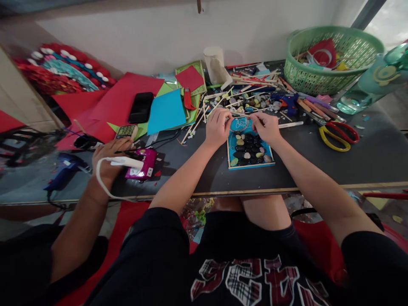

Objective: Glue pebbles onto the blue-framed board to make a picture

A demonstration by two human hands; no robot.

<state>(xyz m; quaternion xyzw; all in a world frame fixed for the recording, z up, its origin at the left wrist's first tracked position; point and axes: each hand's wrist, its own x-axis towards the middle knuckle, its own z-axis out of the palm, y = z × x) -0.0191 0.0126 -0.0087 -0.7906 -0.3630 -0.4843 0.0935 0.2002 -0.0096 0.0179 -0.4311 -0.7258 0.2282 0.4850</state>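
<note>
A small blue board [234, 146] edged with pale sticks lies in front of me, its lower part covered with black, green and pinkish pebbles [248, 148]. At its upper left corner, my left hand [218, 127] is closed in a pinch. Opposite it, my right hand [266, 127] also pinches, at the upper right corner. A thin brownish strand [245, 126] curves between the two sets of fingertips, over the bare blue top with its pale scribbled lines. The strand's ends are hidden in my fingers. Loose pebbles [255, 101] and wooden sticks [239, 80] lie just beyond.
A co-worker's hand [110, 155] rests left, near a purple power strip [148, 163] with a white plug and cable. Scissors [339, 136], a blue glue gun [288, 104], a green basket [331, 63] and a bottle [366, 85] stand right. Coloured paper [167, 112] and a phone [140, 107] lie left.
</note>
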